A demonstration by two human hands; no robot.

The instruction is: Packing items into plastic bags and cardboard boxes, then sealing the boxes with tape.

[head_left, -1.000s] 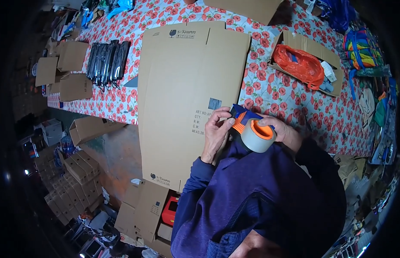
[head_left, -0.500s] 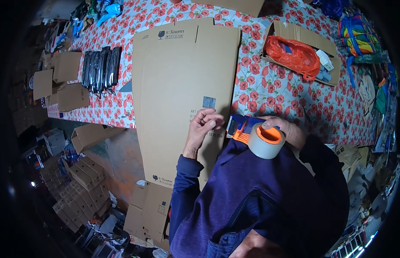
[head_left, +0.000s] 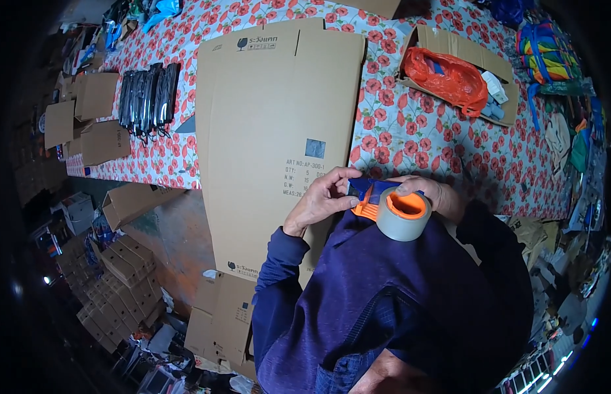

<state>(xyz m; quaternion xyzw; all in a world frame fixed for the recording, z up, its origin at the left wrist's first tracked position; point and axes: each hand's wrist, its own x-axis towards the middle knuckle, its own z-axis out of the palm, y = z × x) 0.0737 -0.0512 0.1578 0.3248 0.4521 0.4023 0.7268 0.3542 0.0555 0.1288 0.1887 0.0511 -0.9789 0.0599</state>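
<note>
My right hand [head_left: 438,197] grips a blue and orange tape dispenser [head_left: 366,209] close to my body, thumb over the top of its roll. The wide roll of packing tape [head_left: 398,228] sits on an orange hub. My left hand [head_left: 322,202] is closed at the dispenser's front end, thumb and fingers pinching there; whether they hold the tape's loose end I cannot make out. Beneath and beyond the hands lies a large flat cardboard carton [head_left: 272,105], reaching from the table over its near edge.
A poppy-patterned cloth covers the table [head_left: 404,131]. At right is an open box [head_left: 509,105] with a red plastic bag [head_left: 450,85]. Black plastic-wrapped bundles [head_left: 148,98] and open cartons [head_left: 102,141] are on the left. Stacked cardboard [head_left: 125,276] stands on the floor.
My left hand has moved right, from above the carton to the dispenser's front, and its fingers have closed there. The dispenser stays in my right hand. The view has shifted slightly.
</note>
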